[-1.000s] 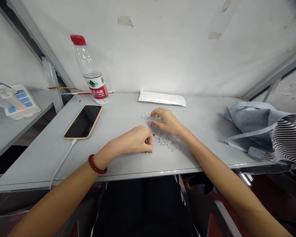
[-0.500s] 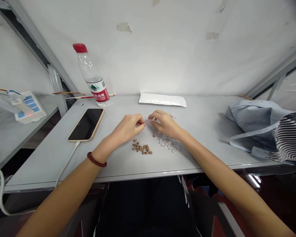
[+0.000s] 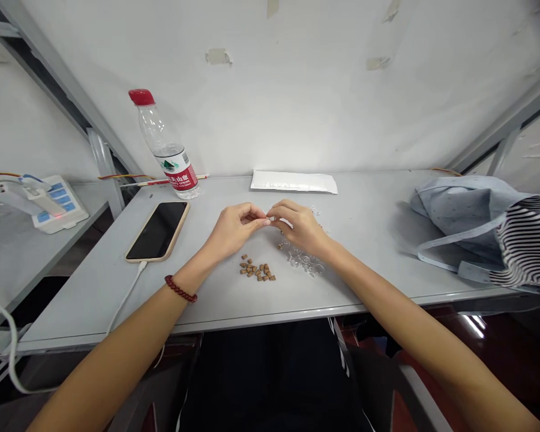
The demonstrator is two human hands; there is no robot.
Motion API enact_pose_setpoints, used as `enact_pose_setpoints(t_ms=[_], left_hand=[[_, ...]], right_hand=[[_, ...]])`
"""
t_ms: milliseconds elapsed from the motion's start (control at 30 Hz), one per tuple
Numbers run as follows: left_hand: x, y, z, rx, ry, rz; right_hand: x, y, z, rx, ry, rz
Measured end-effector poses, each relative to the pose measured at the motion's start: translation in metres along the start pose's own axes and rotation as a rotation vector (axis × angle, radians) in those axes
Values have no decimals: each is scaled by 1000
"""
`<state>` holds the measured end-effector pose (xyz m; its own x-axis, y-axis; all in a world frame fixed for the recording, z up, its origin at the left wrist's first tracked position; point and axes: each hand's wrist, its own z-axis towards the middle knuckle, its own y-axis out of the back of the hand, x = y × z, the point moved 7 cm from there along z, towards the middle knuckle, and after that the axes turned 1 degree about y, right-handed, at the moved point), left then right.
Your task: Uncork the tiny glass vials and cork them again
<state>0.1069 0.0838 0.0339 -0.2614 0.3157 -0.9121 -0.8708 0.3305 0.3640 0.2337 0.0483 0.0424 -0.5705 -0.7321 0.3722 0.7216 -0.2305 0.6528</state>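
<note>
My left hand [image 3: 236, 229] and my right hand [image 3: 300, 228] meet at the fingertips above the desk. Both are closed in a pinch, and whatever lies between the fingers is too small to make out. Below my left hand is a loose group of small brown pellets [image 3: 251, 268]. Several clear, round plastic pieces [image 3: 306, 261] lie in a cluster under my right wrist, with more partly hidden behind that hand. A dark red beaded bracelet [image 3: 180, 289] is on my left wrist.
A white flat packet [image 3: 294, 182] lies by the wall. To the left are a phone [image 3: 158, 231] on a cable and a red-capped water bottle [image 3: 179, 174]. A power strip [image 3: 62, 204] sits far left. On the right rests a light blue cloth bag [image 3: 468, 207].
My hands have come together, and their fingertips now touch where a small gap was. The view has shifted slightly. The pellets stay where they were on the desk.
</note>
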Motion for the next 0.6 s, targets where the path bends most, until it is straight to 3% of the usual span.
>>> enact_pose_setpoints(t_ms=[367,467,600], left_hand=[[-1,-5,-2,-58,-45,-195],[-4,-5,-2,-56,-23,-241],[-3,2,-1,-99,22,-214]], right_hand=[[12,15,-1,-218,35,-6],[16,19,-3,-225,56,-48],[23,45,-2,-238,57,-74]])
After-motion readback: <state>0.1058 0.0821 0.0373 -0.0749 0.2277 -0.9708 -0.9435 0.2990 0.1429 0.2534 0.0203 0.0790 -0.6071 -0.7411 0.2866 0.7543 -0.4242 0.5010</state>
